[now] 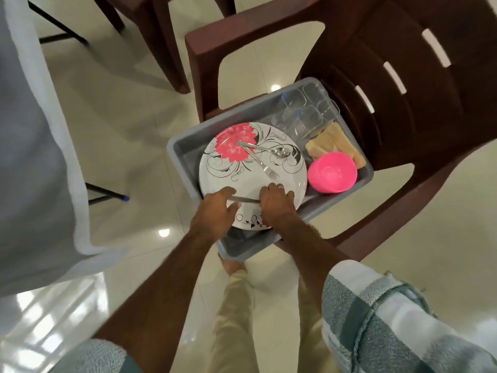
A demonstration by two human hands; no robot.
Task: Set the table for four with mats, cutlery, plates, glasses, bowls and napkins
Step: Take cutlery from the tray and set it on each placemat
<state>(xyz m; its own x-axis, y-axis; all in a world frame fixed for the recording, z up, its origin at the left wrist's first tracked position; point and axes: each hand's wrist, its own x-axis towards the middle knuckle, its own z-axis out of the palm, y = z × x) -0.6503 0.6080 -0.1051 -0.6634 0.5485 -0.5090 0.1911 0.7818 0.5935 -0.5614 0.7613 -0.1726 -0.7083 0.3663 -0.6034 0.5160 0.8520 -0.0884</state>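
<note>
Both hands over the plate in the tub

Left hand (216, 210) and right hand (275, 203) curl over a knife (246, 200) lying across the plate (282, 173) in the tub (183, 146) on a chair (403, 146); grip unclear. Fork (265, 166) and spoon (277, 151) rest loose on top, so lifting cutlery first seems wise. Bowl (332, 172), glasses (306, 111) and napkins (332, 142) wait beside.

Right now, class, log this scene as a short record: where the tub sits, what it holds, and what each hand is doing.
Tub: grey tub on a brown chair
Plate: flowered plate in the tub, with a fork and spoon on top
Other contents: pink bowl, clear glasses, yellow napkins
Left hand: holds one end of a knife
Right hand: holds the other end
</note>
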